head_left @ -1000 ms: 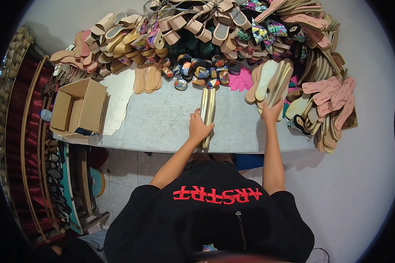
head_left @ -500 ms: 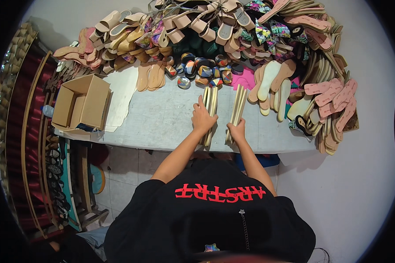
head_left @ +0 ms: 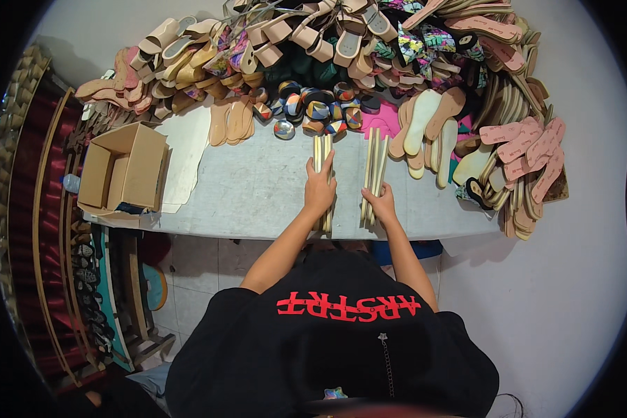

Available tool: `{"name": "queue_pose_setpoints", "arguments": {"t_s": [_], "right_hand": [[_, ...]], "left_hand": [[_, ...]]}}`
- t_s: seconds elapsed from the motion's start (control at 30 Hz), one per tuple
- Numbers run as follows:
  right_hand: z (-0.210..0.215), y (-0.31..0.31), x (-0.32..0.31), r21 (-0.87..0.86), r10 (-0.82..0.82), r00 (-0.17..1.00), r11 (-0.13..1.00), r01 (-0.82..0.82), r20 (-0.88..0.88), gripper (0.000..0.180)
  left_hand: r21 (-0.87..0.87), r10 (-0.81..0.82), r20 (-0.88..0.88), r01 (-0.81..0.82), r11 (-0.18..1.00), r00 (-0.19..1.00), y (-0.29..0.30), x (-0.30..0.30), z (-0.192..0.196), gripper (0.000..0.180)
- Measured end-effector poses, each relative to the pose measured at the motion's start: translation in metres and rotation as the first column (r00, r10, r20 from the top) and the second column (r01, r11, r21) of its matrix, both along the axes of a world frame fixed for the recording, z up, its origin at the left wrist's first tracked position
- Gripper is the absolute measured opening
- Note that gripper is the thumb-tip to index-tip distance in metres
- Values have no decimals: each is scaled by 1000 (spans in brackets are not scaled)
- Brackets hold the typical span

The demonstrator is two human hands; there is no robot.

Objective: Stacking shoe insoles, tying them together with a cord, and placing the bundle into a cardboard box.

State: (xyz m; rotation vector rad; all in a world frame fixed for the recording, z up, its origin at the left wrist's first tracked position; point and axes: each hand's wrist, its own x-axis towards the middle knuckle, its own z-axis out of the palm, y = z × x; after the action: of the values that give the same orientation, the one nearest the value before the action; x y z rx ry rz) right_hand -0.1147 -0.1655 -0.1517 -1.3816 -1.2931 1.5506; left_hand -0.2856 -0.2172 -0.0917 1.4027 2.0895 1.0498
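Two bundles of cream, thin-edged shoe insoles stand on edge on the grey table, running away from me. My left hand (head_left: 320,191) is wrapped round the left insole bundle (head_left: 322,146), with its thumb and fingers on the bundle's two sides. My right hand (head_left: 381,205) grips the near half of the right insole bundle (head_left: 375,157) from its right side. A gap of bare tabletop lies between the bundles. Just beyond them sit several patterned, multicoloured heel pieces (head_left: 318,110).
An open cardboard box (head_left: 139,164) stands at the left beside white paper sheets (head_left: 188,164). Tan insoles (head_left: 230,122) lie behind. Sandals (head_left: 348,45) pile up along the back. Pink insoles (head_left: 529,150) and pale insoles (head_left: 418,125) heap on the right. A rack of shoes (head_left: 87,272) stands left.
My left fingers, partly spread before, have closed round the left bundle, which has shifted slightly left. The right hand still holds its bundle, now with the bundle a little more upright.
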Motion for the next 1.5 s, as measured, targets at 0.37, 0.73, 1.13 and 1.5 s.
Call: {"name": "queue_pose_setpoints", "arguments": {"t_s": [0.37,0.73,1.13,1.5], "right_hand": [[13,7,5,-11,33,984,999,-31,174,72],[3,-2,-13,344,-80,826,928,-143,557,68],[-13,5,11,156,-130,957,983,92,260,64],[21,-7,-1,239,-83,972,971,29,219,66]], "left_hand": [[55,1,-27,1,998,1000,-1,-4,-12,70],[-36,8,57,-6,999,998,-4,-5,-6,66],[61,0,103,-7,998,995,-22,-14,-16,66],[61,2,67,-6,998,998,-17,-17,-19,68]]}}
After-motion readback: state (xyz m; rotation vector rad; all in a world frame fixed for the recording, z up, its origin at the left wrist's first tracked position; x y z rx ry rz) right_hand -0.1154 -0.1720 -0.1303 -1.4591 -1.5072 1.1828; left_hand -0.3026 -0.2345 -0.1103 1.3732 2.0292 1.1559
